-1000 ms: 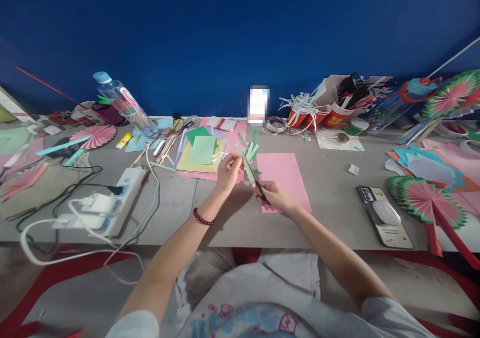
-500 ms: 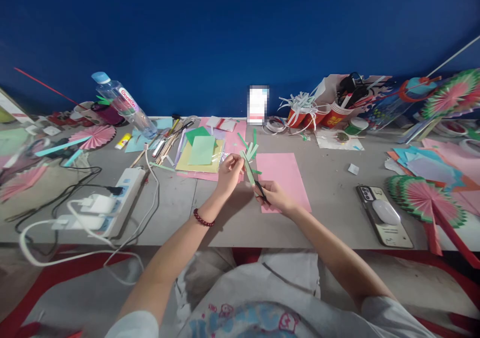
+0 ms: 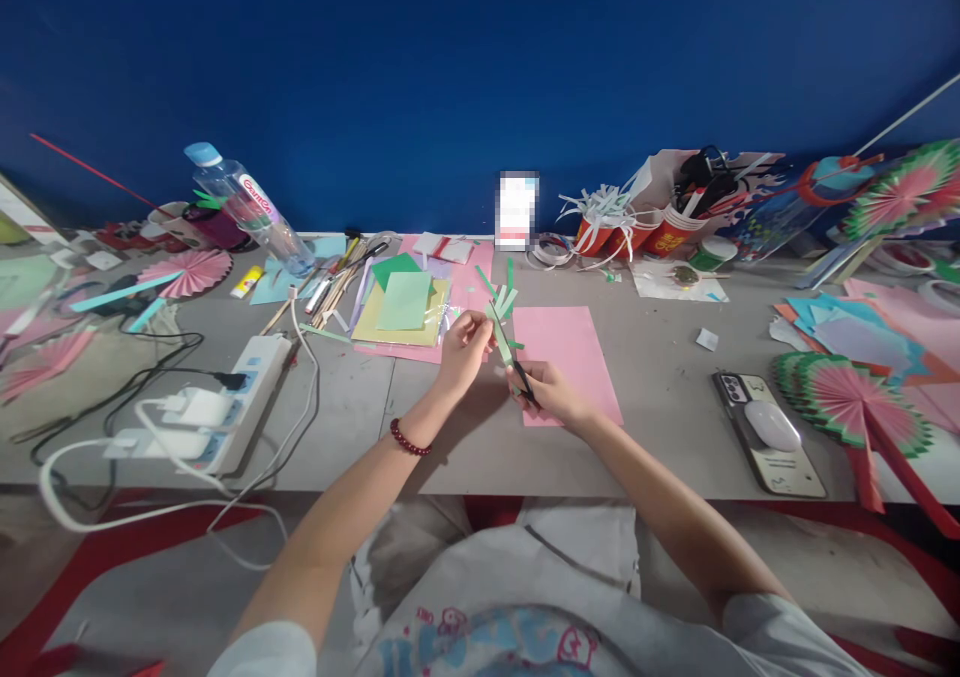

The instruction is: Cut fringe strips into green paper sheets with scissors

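Observation:
My left hand [image 3: 461, 349] pinches the top of a narrow light-green paper strip [image 3: 501, 340] above the grey table [image 3: 465, 447]. My right hand [image 3: 551, 393] is closed round small black-handled scissors [image 3: 523, 380], whose tip meets the lower end of the strip. A red bead bracelet [image 3: 408, 438] circles my left wrist. Just behind the hands lie several loose green paper strips [image 3: 504, 302] and a pink sheet [image 3: 566, 357], partly under my right hand.
A stack of coloured sheets [image 3: 403, 309] lies behind my left hand. A power strip [image 3: 225, 397] with cables sits at left, a water bottle [image 3: 251, 207] further back. A phone with a mouse on it [image 3: 765, 432] and folded paper fans [image 3: 851, 402] lie at right. Red cups [image 3: 660, 232] stand by the blue wall.
My left hand has shifted slightly right along the strip, closer to my right hand. The strip has tilted a little. Nothing else has moved.

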{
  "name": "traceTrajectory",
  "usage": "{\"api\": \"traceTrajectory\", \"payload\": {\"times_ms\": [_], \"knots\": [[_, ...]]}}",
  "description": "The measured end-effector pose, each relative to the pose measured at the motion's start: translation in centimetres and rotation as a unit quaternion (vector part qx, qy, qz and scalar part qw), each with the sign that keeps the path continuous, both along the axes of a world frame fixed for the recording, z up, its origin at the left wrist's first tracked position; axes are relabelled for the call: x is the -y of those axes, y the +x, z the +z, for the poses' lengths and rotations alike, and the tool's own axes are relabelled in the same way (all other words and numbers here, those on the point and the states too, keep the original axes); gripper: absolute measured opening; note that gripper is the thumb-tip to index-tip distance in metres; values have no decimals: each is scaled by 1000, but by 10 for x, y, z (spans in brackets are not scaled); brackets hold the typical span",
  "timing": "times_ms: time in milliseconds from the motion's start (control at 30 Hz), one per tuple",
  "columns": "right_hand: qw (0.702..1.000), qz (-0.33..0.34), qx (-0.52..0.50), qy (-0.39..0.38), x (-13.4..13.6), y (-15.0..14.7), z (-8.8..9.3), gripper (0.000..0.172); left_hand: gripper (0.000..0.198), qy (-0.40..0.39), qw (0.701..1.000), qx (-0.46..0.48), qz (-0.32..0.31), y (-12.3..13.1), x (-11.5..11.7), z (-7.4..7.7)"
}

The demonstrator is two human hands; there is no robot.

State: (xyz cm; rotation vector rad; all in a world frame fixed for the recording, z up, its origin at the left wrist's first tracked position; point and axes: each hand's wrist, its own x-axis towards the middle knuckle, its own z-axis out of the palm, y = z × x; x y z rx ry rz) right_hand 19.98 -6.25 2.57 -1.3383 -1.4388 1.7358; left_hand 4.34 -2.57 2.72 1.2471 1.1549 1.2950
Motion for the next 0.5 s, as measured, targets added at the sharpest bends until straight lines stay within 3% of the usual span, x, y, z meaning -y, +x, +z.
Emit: {"api": "traceTrajectory", "payload": {"times_ms": [500], "knots": [[1000,0,-16,11,0,0,0,45,21,-13,1000,0,1,0,0,-1]]}}
